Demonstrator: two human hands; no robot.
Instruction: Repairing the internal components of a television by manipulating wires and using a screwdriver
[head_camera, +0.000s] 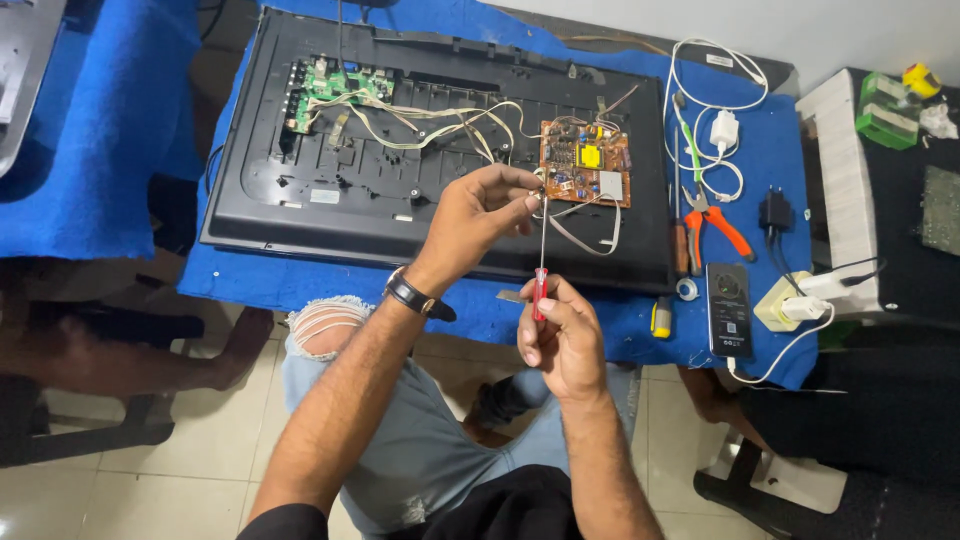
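My right hand (562, 335) grips the red handle of a thin screwdriver (541, 262), whose metal shaft points up. The fingertips of my left hand (478, 216) pinch the shaft's tip, just in front of an orange circuit board (586, 163). That board sits on the open back of a black flat-screen panel (330, 190) lying on a blue cloth (760, 150). A green circuit board (325, 88) sits at the panel's upper left, joined by pale wires (430, 125). A dark watch is on my left wrist.
Orange-handled pliers (715, 222), a yellow-handled tool (661, 317), a black phone (729, 310), a white charger with cable (722, 130), a black adapter (775, 210) and a white plug block (795, 300) lie at the table's right. Tiled floor and my knees are below.
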